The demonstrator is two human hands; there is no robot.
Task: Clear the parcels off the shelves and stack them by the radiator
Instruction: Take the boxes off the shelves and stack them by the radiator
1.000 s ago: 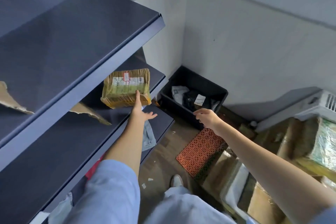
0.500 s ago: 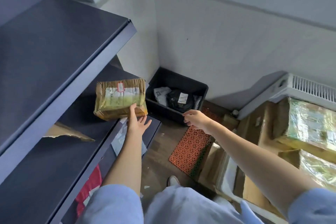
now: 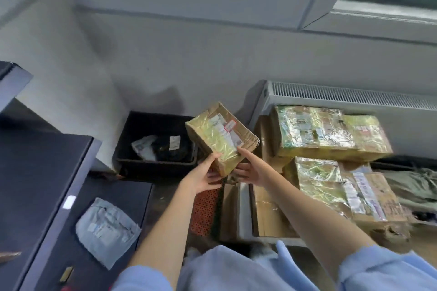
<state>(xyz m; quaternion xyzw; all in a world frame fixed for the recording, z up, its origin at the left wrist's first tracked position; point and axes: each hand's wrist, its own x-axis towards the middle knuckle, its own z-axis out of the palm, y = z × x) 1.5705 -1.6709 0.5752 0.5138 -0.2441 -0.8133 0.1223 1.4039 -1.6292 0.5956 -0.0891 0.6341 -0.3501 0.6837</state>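
both hands grip one taped cardboard parcel (image 3: 221, 138) in mid-air, left hand (image 3: 203, 176) at its near left corner, right hand (image 3: 251, 168) under its near right edge. it hangs between the black bin (image 3: 132, 149) and the stacked parcels (image 3: 328, 134) by the radiator (image 3: 350, 97).

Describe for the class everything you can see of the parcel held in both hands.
The parcel is a small brown cardboard box wrapped in glossy yellowish tape, with a white label marked in red on top. Its edges look creased. It is tilted, in the air above the floor, between the black bin and the stack by the radiator. The left hand and right hand grip its near end.
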